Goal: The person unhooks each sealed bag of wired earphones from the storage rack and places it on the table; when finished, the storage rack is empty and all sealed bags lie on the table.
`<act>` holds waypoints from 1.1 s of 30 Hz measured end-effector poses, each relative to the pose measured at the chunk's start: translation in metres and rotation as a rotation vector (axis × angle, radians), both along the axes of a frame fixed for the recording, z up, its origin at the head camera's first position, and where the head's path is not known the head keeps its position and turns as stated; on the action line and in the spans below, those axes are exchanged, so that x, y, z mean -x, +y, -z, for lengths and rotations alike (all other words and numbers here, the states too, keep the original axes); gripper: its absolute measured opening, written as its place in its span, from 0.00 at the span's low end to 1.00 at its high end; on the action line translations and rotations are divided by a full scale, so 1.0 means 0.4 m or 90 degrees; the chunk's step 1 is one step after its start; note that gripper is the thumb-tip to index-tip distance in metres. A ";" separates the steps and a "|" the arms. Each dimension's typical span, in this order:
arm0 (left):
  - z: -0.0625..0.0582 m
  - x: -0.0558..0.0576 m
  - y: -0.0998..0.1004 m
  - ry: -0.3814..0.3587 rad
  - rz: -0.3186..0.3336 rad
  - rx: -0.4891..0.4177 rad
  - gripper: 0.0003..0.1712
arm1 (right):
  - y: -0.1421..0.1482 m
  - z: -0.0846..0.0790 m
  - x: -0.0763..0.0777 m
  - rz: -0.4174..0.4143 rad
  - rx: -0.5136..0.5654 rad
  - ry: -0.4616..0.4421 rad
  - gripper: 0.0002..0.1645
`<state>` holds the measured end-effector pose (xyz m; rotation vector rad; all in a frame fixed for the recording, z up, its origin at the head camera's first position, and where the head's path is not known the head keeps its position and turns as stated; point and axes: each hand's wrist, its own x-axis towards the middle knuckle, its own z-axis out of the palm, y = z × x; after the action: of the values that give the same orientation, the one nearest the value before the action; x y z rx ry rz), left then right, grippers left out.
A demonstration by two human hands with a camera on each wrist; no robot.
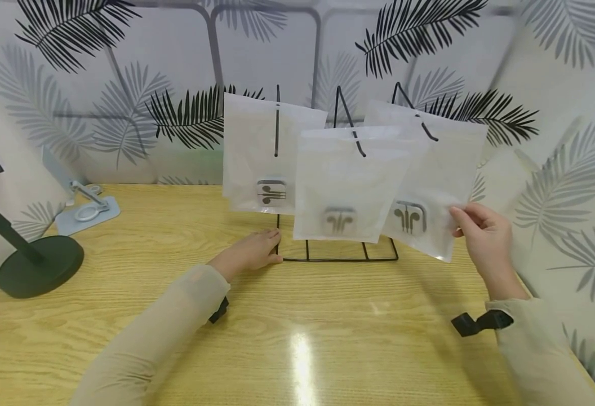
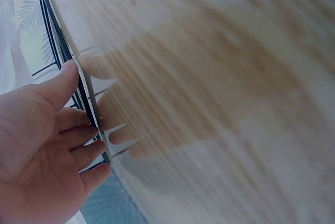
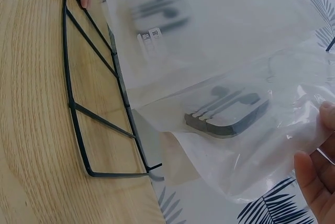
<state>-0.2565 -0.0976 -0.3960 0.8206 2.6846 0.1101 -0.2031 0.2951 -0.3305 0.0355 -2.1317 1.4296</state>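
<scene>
A black wire display rack [image 1: 338, 260] stands on the table, its hooks carrying frosted plastic bags with earphones in small cases. My left hand [image 1: 252, 251] rests at the left side of the rack's base. In the left wrist view its thumb and extended fingers [image 2: 95, 177] touch along the wire. With thumb and fingertips, my right hand [image 1: 487, 239] pinches the lower right edge of the right-hand bag [image 1: 449, 169], which swings out at a slant. Beside it hang a middle bag [image 1: 348, 180] and a left bag [image 1: 257, 141]. The middle bag overlaps the right-hand one.
At the left stands a dark green round-based stand [image 1: 39, 268], with a pale blue folding stand [image 1: 89, 214] behind it. A leaf-patterned curtain [image 1: 176, 56] hangs behind the wooden table [image 1: 358, 349] and along its right side.
</scene>
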 end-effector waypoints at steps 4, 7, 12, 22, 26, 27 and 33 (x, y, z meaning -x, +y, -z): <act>0.001 0.000 0.001 0.003 0.001 -0.001 0.39 | 0.004 -0.001 -0.010 0.002 -0.008 0.009 0.04; 0.003 0.001 0.002 0.007 0.002 0.003 0.39 | 0.006 -0.004 -0.019 0.006 -0.028 0.002 0.07; 0.003 0.001 0.003 0.009 0.004 0.008 0.38 | 0.008 -0.006 -0.037 0.014 -0.051 0.006 0.08; 0.001 0.000 0.003 0.006 0.002 0.008 0.39 | 0.011 -0.013 -0.067 0.020 -0.056 0.025 0.05; -0.001 -0.003 0.004 0.006 0.000 0.009 0.39 | 0.011 -0.014 -0.077 0.023 -0.064 0.037 0.04; -0.001 -0.003 0.005 0.007 0.000 0.009 0.39 | 0.011 -0.015 -0.080 0.023 -0.064 0.037 0.04; -0.002 -0.004 0.006 0.005 -0.001 0.008 0.38 | 0.012 -0.019 -0.096 0.029 -0.077 0.035 0.05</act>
<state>-0.2548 -0.0953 -0.3952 0.8161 2.6910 0.0897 -0.1646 0.2998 -0.3230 0.0719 -2.1575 1.2578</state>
